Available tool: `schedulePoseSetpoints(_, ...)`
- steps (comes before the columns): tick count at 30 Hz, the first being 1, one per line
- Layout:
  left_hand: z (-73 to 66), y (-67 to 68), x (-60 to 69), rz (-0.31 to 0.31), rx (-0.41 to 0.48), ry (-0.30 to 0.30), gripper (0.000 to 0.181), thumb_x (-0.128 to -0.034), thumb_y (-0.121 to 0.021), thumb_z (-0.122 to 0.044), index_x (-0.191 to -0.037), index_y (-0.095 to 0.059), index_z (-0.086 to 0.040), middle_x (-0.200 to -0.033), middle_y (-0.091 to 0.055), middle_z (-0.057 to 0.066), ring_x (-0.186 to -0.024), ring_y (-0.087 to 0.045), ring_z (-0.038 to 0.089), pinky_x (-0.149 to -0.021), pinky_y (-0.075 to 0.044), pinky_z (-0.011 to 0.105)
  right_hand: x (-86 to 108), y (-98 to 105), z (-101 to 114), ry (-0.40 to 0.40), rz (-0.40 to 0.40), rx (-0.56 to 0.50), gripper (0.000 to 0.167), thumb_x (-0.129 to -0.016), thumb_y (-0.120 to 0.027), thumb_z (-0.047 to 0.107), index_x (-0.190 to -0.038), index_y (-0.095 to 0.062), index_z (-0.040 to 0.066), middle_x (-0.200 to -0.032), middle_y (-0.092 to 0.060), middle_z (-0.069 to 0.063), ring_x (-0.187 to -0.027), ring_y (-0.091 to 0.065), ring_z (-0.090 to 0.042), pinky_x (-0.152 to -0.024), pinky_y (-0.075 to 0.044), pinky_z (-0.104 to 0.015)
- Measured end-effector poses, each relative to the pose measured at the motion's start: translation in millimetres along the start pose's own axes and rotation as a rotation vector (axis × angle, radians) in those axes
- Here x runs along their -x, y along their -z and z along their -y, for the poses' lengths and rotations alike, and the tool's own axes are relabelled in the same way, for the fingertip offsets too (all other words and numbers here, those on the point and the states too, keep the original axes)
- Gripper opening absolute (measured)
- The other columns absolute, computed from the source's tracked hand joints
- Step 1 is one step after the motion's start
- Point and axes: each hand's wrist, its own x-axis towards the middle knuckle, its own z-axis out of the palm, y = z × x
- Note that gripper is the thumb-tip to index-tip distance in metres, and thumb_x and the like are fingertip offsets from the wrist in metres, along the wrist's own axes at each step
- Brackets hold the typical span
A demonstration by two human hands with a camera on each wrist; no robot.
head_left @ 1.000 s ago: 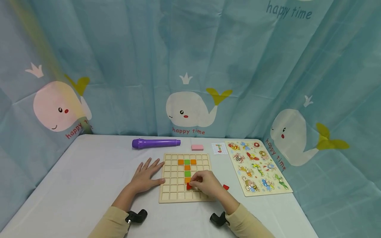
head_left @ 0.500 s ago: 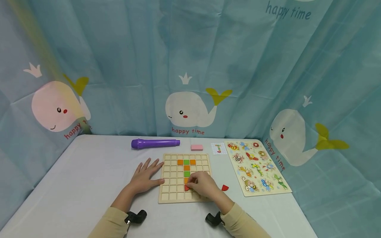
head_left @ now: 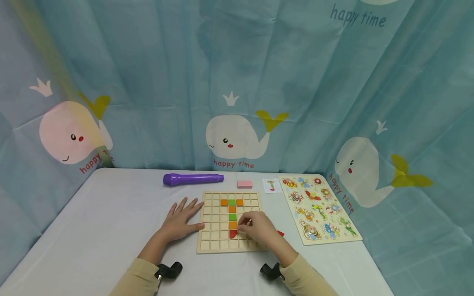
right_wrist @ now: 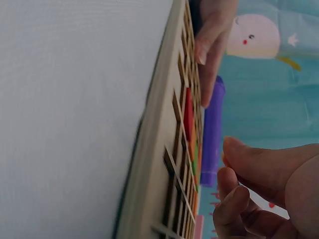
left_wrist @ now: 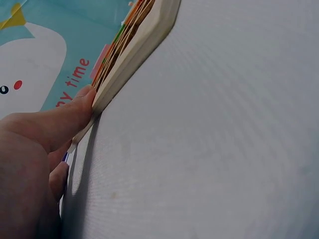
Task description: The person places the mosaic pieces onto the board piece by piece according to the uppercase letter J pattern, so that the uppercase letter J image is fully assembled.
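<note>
My left hand (head_left: 179,224) lies spread beside the wooden grid board (head_left: 216,246), thumb touching its left edge; the left wrist view shows the thumb (left_wrist: 65,117) against that edge. Orange and green square tiles (head_left: 232,217) form a T in the grid. Below them sits a red quarter-circle piece (head_left: 233,234), seen also as a red piece (right_wrist: 188,114) in the right wrist view. My right hand (head_left: 257,230) hovers just right of it, fingers bent, thumb near the index finger, nothing visible between them. Another red piece (head_left: 280,233) lies on the table, partly hidden by that hand.
Behind the board are a purple toy microphone (head_left: 193,179), a pink block (head_left: 244,184) and a small pattern card (head_left: 272,186). An animal puzzle board (head_left: 322,209) lies to the right. A blue whale-print curtain (head_left: 159,102) hangs behind the white table (head_left: 111,213).
My right hand has let go of the red quarter-circle piece and drawn slightly right, leaving the piece in its grid cell. My left hand stays at the board's edge.
</note>
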Motion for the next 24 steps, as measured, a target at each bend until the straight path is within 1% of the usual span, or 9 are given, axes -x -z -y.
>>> schedulePoseSetpoints(5, -0.4, 0.2, -0.1, -0.003, -0.008, 0.0, 0.084, -0.0884, -0.063, -0.065, -0.157, -0.04, -0.022, -0.166, -0.029, 0.01, -0.155, -0.008, 0.044, -0.123, 0.001, 0.065, 9.2, 15.7, -8.3, -0.008, -0.032, -0.001, 0.005, -0.092, -0.076, 0.022, -0.088, -0.073, 0.022, -0.083, -0.065, 0.011, -0.07, -0.055, -0.01, -0.061, -0.048, -0.024)
schedulePoseSetpoints(8, -1.0, 0.7, 0.2, -0.005, -0.007, -0.003, 0.084, -0.0886, -0.063, -0.065, -0.156, -0.04, -0.022, -0.166, -0.029, 0.01, -0.155, -0.009, 0.044, -0.123, 0.001, 0.066, 15.8, 24.8, -17.0, -0.017, -0.05, -0.003, 0.004, -0.092, -0.076, 0.021, -0.089, -0.073, 0.021, -0.084, -0.066, 0.01, -0.069, -0.056, -0.009, -0.06, -0.049, -0.024)
schedulePoseSetpoints(11, -1.3, 1.2, 0.7, -0.005, -0.007, -0.006, 0.083, -0.0889, -0.063, -0.064, -0.156, -0.04, -0.021, -0.166, -0.029, 0.01, -0.155, -0.009, 0.044, -0.123, 0.0, 0.066, 22.1, 33.9, -25.7, -0.045, -0.067, -0.006, 0.003, -0.092, -0.076, 0.02, -0.093, -0.073, 0.019, -0.085, -0.066, 0.01, -0.069, -0.057, -0.009, -0.059, -0.049, -0.023)
schedulePoseSetpoints(16, -0.9, 1.2, 1.0, -0.014, -0.003, -0.009, 0.083, -0.0886, -0.064, -0.064, -0.156, -0.04, -0.022, -0.165, -0.03, 0.01, -0.155, -0.01, 0.044, -0.123, 0.0, 0.066, 32.0, 47.7, -37.0, -0.099, -0.097, -0.038, 0.008, -0.091, -0.076, 0.017, -0.098, -0.073, 0.015, -0.087, -0.067, 0.006, -0.064, -0.058, -0.012, -0.052, -0.051, -0.026)
schedulePoseSetpoints(19, -0.7, 1.0, 0.9, -0.016, 0.002, -0.009, 0.083, -0.0881, -0.065, -0.063, -0.156, -0.04, -0.022, -0.166, -0.03, 0.01, -0.155, -0.01, 0.044, -0.123, 0.0, 0.065, 37.8, 53.4, -43.5, -0.128, -0.117, -0.047, 0.01, -0.09, -0.078, 0.015, -0.099, -0.073, 0.013, -0.087, -0.067, 0.005, -0.06, -0.06, -0.013, -0.05, -0.052, -0.027)
schedulePoseSetpoints(24, -1.0, 0.5, 0.4, -0.011, 0.0, -0.01, 0.083, -0.0883, -0.065, -0.063, -0.156, -0.04, -0.022, -0.166, -0.03, 0.01, -0.155, -0.01, 0.044, -0.123, 0.0, 0.065, 45.4, 58.0, -55.9, -0.198, -0.136, -0.016, 0.014, -0.087, -0.08, 0.016, -0.098, -0.073, 0.014, -0.09, -0.068, 0.005, -0.064, -0.062, -0.011, -0.056, -0.05, -0.024)
